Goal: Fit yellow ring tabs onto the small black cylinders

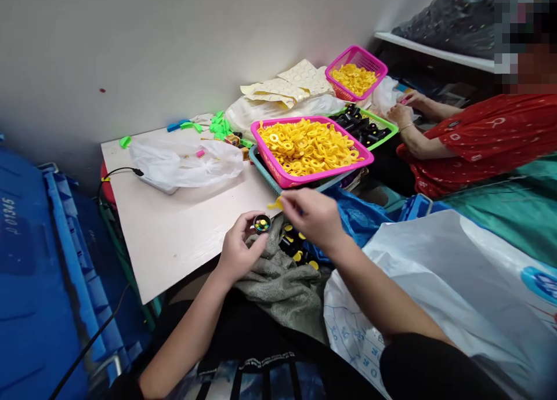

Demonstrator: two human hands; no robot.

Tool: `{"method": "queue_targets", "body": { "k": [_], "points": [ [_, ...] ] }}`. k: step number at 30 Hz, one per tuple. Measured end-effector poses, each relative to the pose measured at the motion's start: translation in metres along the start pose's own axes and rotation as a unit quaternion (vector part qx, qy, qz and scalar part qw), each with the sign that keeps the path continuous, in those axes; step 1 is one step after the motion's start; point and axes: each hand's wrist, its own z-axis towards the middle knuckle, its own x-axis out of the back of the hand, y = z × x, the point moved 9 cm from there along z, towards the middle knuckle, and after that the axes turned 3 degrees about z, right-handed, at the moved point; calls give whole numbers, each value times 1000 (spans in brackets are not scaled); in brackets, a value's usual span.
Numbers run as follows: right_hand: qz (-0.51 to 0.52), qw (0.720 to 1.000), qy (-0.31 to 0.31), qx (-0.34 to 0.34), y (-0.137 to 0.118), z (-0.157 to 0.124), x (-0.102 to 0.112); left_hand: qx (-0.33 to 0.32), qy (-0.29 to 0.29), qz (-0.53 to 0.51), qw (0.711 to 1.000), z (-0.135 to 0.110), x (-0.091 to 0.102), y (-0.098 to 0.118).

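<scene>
Left hand: the left hand point(240, 250) is curled round a small black cup point(261, 217), thumb on the near side and fingers beyond it; the mouth is turned up towards the wearer, probably so the contents stay in and can be seen
Right hand: the right hand point(317, 217) is closed in a pinch on a yellow piece point(275, 204), gripping one end so that the other pokes out free; it hangs just beside the cup, apart from it
Black cup: above the lap at the table point(183, 237) edge; round, dark-rimmed, with small coloured beads point(262, 223) inside, yellow, green and pinkish among them
Yellow piece: thin and bright, the colour of the loose yellow parts point(308, 145); its exact outline is too small to tell
Pink basket: the near pink basket point(287, 181) rests over a teal tray point(261, 169), heaped with those looped parts; its place beyond the right hand seems chosen for easy reach
Grey sack: the crumpled grey sack point(278, 272) lies across the lap, beside black parts with yellow ends point(298, 255); perhaps it cushions or catches them
Co-worker: another person's hands point(402, 113) work near the green basket point(383, 136)
</scene>
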Motion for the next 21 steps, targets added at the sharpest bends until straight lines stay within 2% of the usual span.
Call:
{"method": "queue_targets", "body": {
  "k": [3,5,7,9,12,16,19,21],
  "points": [
    [141,989,-52,-1,-22,-27,-18,-25,32,1,999,-11,6,14],
    [244,964,-103,-30,-22,-38,-33,-15,41,-10,999,-16,11,19],
    [296,944,-139,-45,-18,-43,-43,-3,36,-14,999,-21,13,23],
    [291,948,-120,-45,-12,-43,-43,-2,25,-14,1000,-25,14,29],
    [283,957,-48,-45,-6,-43,-33,-4,9,-19,1000,-29,12,35],
    [353,933,-22,-70,-7,-51,-35,17,-21,-85,996,-33,6,29],
    [440,889,16,-124,-4,-58,-35,42,-54,-160,985,-35,0,19],
    [515,832,4,-207,1,-62,-43,36,-69,-173,982,-35,-2,17]
  ]
}}
